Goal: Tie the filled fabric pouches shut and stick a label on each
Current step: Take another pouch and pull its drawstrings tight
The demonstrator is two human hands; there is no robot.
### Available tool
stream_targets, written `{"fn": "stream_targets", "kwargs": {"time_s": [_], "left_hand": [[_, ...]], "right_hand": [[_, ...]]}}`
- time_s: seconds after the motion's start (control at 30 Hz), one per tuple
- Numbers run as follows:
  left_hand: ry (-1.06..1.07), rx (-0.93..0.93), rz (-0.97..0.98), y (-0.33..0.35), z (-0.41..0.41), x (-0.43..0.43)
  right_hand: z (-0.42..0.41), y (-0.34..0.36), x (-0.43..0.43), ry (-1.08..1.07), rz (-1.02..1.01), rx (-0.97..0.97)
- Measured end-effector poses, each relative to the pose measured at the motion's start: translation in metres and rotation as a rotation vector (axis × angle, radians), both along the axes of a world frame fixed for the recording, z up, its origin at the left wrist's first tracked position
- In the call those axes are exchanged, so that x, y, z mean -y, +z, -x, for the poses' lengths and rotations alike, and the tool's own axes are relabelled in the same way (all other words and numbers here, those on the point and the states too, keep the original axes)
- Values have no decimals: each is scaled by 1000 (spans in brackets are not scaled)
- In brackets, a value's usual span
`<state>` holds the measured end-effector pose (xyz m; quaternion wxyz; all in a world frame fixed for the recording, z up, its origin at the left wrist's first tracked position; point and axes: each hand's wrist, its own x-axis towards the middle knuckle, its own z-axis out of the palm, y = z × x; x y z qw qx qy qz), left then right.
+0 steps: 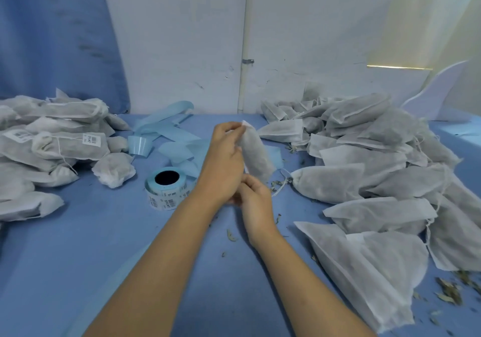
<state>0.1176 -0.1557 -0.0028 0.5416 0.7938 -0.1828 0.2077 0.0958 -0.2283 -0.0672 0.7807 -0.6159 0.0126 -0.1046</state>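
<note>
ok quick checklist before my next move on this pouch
1. Pouch in both hands: ok, left hand pinches its upper end, right hand grips its lower end.
2. Pouch tied shut: cannot tell, no string shows clearly.
3. Label on pouch: cannot tell, none shows on this side.
4. Label roll close by: ok, beside the left wrist.
5. Labelled pile apart from unfinished pile: ok, opposite sides.
</note>
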Motion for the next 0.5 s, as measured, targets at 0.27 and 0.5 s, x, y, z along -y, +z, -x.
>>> {"fn": "stream_targets", "kwargs": {"time_s": [0.27, 0.5], "left_hand": [[-29, 0, -20, -27, 26, -19], [-8, -57, 167, -34, 36, -17]], "right_hand": [[1, 12, -5, 96, -331, -50], [0, 19, 0, 157, -623, -159]]}}
